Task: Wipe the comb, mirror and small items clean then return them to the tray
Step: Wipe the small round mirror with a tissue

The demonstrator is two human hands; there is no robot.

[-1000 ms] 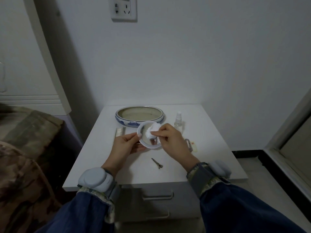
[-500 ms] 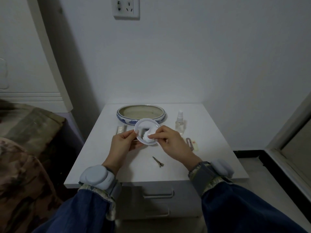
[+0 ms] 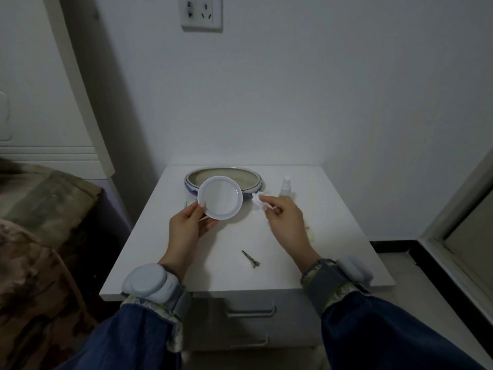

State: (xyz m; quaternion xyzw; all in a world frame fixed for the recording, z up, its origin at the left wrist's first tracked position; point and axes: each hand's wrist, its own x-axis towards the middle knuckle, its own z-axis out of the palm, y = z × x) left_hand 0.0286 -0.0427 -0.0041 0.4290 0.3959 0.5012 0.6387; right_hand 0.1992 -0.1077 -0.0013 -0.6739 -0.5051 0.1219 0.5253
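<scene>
- two hands are raised over the white table [image 3: 165, 249]: the left hand [image 3: 188, 225] pinches the lower left rim of the round mirror [image 3: 220, 197], thumb on the front edge and fingers behind, tilting its glass toward the camera.
- the right hand [image 3: 284, 222] is curled, pinching a crumpled white wipe [image 3: 259, 202] between thumb and fingertips, apart from the mirror and to its right.
- the mirror hangs in front of the tray [image 3: 250, 182], an oval blue-and-white dish at the back of the table, and covers part of its near rim.
- the comb [image 3: 190, 204] lies just left of the mirror and is mostly hidden behind it and the left thumb; only a pale end shows.
- a small spray bottle [image 3: 286, 186] stands upright right of the tray, just behind the right hand's knuckles.
- a dark hair clip [image 3: 251, 259] lies flat on the table between the two wrists, well apart from the tray.
- a small pale item [image 3: 310, 233] peeks out beside the right hand; what it is cannot be told.
- a camouflage-patterned cloth [image 3: 40, 222] covers the bed to the left, and a wall socket [image 3: 201, 12] sits above.
</scene>
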